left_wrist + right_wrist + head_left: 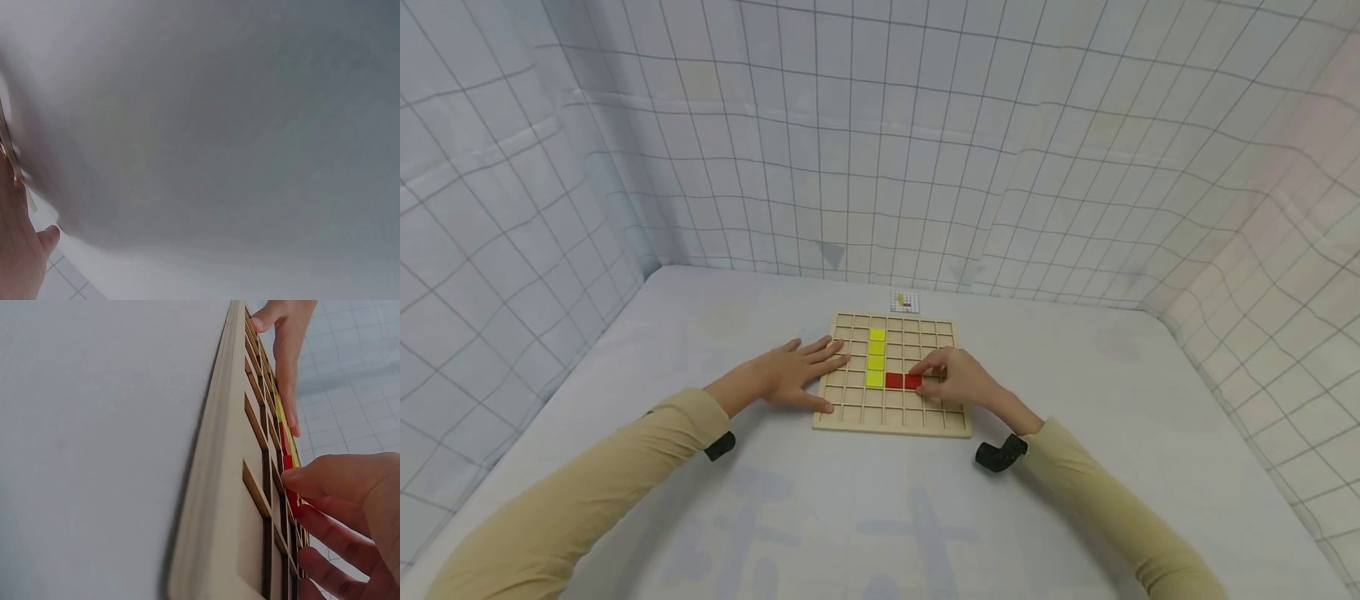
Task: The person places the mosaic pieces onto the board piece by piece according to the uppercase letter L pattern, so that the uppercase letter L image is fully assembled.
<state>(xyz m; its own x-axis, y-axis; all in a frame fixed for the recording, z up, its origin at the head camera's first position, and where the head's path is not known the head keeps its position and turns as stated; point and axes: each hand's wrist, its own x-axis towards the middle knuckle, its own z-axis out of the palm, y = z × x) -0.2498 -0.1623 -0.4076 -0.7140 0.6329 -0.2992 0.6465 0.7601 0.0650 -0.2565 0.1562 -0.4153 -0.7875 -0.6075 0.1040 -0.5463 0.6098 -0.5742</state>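
A wooden grid board [891,419] with square cells lies on the table. Several yellow square tiles [876,362] form a column in it. From the column's lower end, two red square tiles [894,381] run to the right. My right hand [961,379] pinches the right-hand red tile [292,499] between thumb and fingers, at the board's surface; whether it sits fully in its cell cannot be told. My left hand [793,375] rests with spread, straight fingers on the board's left edge. The left wrist view catches only part of that hand [22,244] at its left border.
A small card [905,302] with a grid and a yellow and red pattern lies behind the board. White cloth [760,500] covers the table. Grid-patterned curtains [880,150] enclose the back and sides. Each wrist carries a black device [1002,454].
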